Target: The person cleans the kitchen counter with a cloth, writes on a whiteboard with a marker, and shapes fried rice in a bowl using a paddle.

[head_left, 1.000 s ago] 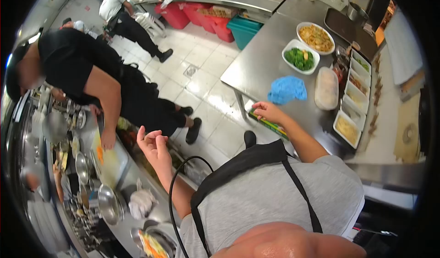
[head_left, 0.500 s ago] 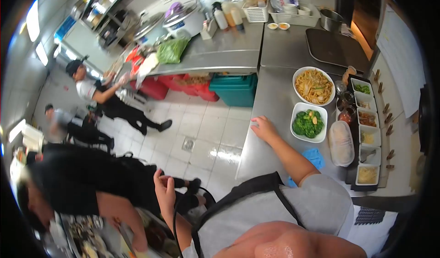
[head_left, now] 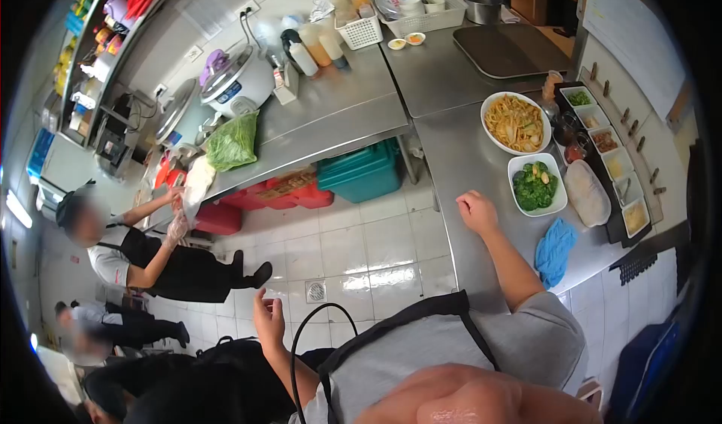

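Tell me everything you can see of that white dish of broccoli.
The white dish is squarish with rounded corners and looks smooth, ceramic or plastic. Green broccoli fills it, with a few pale pieces on top. It sits upright on the steel table, between the noodle bowl and a crumpled blue cloth. The right hand, nearest, does not touch it.

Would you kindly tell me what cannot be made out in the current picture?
All in the head view:
- Right hand: its palm is hidden by its own curl, so whether it holds anything small is unclear.
- Teal bin: its contents are hidden by its sides and the counter.
- Plastic tub: its cloudy surface blurs what is inside.
- Person in black: cut off by the bottom edge.
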{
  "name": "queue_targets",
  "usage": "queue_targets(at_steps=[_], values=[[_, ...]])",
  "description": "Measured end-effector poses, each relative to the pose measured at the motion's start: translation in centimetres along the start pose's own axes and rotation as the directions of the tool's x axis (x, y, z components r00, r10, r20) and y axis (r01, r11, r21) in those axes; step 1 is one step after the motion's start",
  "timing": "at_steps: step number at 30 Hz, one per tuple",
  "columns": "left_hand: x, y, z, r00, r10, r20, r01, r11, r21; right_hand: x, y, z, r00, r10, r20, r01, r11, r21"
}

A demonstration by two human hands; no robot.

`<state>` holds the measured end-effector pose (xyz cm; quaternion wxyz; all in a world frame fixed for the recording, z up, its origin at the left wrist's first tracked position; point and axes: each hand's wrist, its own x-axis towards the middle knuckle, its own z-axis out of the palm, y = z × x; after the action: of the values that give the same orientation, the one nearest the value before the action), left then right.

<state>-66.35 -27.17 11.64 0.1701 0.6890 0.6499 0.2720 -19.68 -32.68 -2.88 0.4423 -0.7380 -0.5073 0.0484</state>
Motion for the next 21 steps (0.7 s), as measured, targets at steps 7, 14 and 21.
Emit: queue_targets(at_steps=[7,14,21], values=[[6.2,-1.3,3.3,0.972,-0.086,0.218,0.080,0.996,0.036,2.3,-0.2,1.3,0.971,0.217,-0.104,-0.231,0.962,-0.145],[15.6,1.5,7.5,0.960,0.058,0.274,-0.067,0.998,0.023,8.6,2.1,3.2,0.925,0.334,-0.182,-0.367,0.909,-0.196],[27.7,7.5,13.5,0.954,0.074,0.290,-0.087,0.996,0.034,18.3,5.6,5.1,0.888,0.431,-0.160,-0.459,0.852,-0.253]])
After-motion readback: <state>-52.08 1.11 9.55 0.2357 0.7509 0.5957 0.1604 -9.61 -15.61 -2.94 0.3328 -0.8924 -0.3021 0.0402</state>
